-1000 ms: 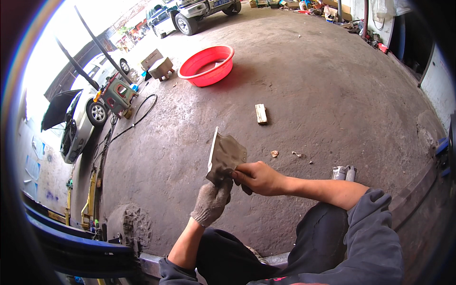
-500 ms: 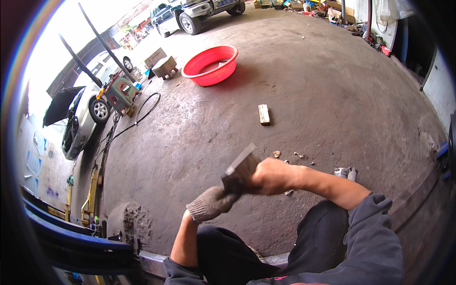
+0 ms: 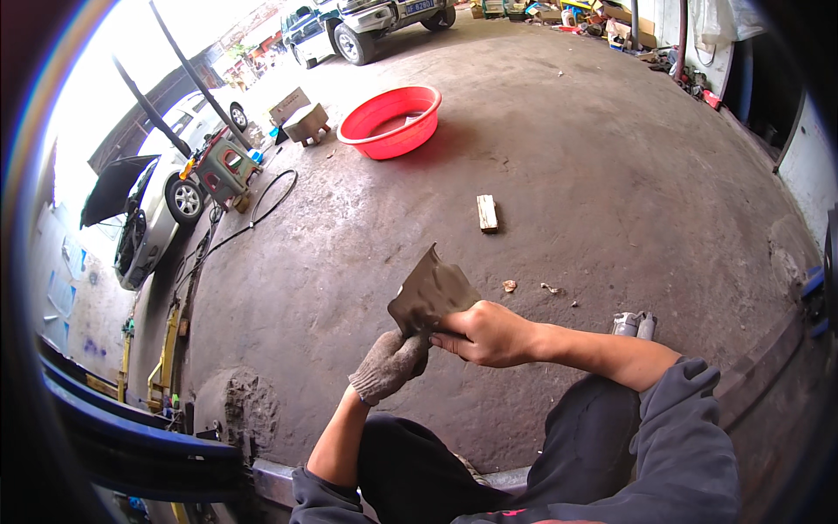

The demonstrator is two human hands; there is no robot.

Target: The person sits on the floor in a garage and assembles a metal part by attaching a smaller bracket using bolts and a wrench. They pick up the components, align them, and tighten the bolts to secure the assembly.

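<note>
Both my hands hold a thin, dark grey-brown sheet (image 3: 433, 293) in front of my knees. Its upper side looks bent or uneven, with one corner pointing up, and its exact kind is unclear. My left hand (image 3: 389, 367), in a grey knit glove, is closed on its lower left edge. My bare right hand (image 3: 491, 334) pinches the lower right part between thumb and fingers. The two hands almost touch, hiding the sheet's lower end.
A pale wooden block (image 3: 487, 213) lies ahead on the concrete floor, and farther off stands a red basin (image 3: 389, 124). Grey gloves (image 3: 635, 326) lie right of my knee. A black hose (image 3: 262, 213), stool (image 3: 226, 172) and open-hooded car (image 3: 163, 201) are at left.
The sheet has turned so its broad face shows, where it was seen more edge-on before. My left hand has shifted slightly lower, and my right hand's thumb now shows along the sheet.
</note>
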